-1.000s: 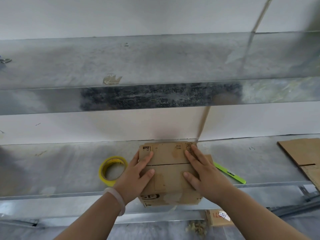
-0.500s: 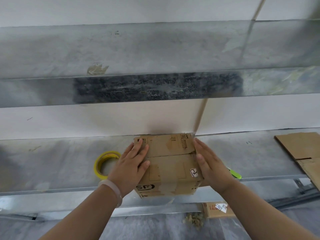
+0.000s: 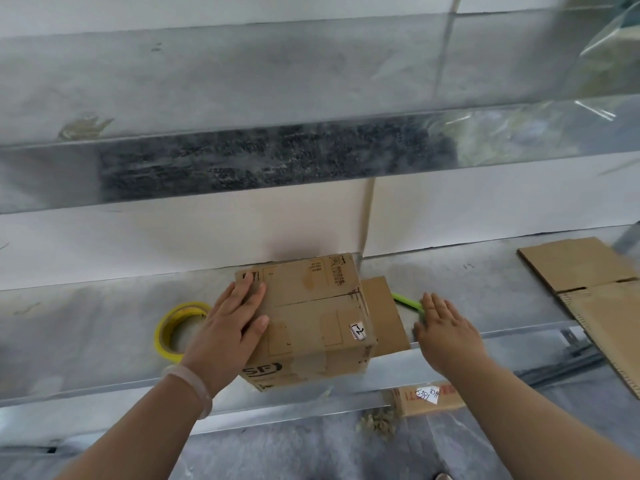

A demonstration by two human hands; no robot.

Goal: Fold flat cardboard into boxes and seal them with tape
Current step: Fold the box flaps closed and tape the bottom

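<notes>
A small folded cardboard box [image 3: 311,313] with its top flaps closed stands on the metal shelf [image 3: 86,320]. My left hand [image 3: 232,327] lies flat on the left part of its top, pressing it down. My right hand [image 3: 446,334] hovers apart from the box to its right, fingers spread and holding nothing, right by a green utility knife [image 3: 405,301] whose near end it hides. A yellow tape roll [image 3: 173,327] lies flat on the shelf just left of my left hand. A flat cardboard piece [image 3: 384,313] sticks out from under the box's right side.
Flat cardboard sheets [image 3: 588,282] lie at the shelf's right end. A white wall backs the shelf and a second metal shelf [image 3: 242,133] hangs above. On the floor below lie a small labelled carton [image 3: 429,398] and some crumbs of debris.
My right hand has left the box top and moved right, over the green knife. The left hand stays pressed on the box. The view has shifted slightly left and nearer.
</notes>
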